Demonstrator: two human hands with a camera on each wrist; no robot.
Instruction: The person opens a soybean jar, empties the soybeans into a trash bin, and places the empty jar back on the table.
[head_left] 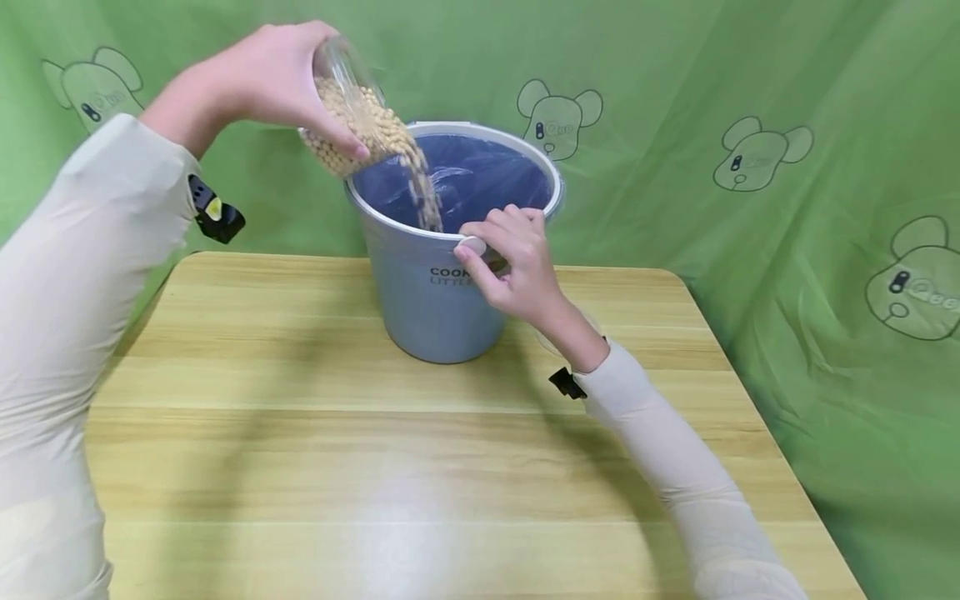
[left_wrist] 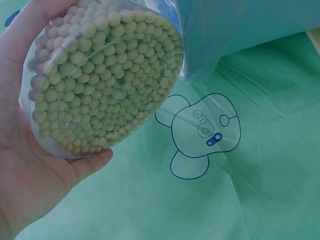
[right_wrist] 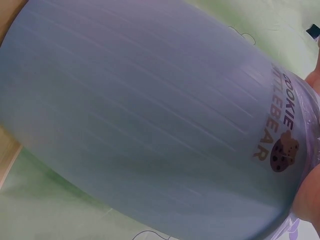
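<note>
My left hand grips a clear plastic jar of pale yellow soybeans, tipped over the left side of a grey-blue trash can. Beans stream from its mouth into the can, which is lined with a clear bag. In the left wrist view the jar's bottom faces the camera, packed with beans. At the can's near rim, my right hand pinches the white edge by a round tab, thumb outside. The right wrist view shows the can's side; the can's floor is hidden.
The can stands at the back of a wood-grain table. A green curtain with printed bear heads hangs behind and to the right. Partly behind my right wrist lies a clear rounded object, its kind unclear.
</note>
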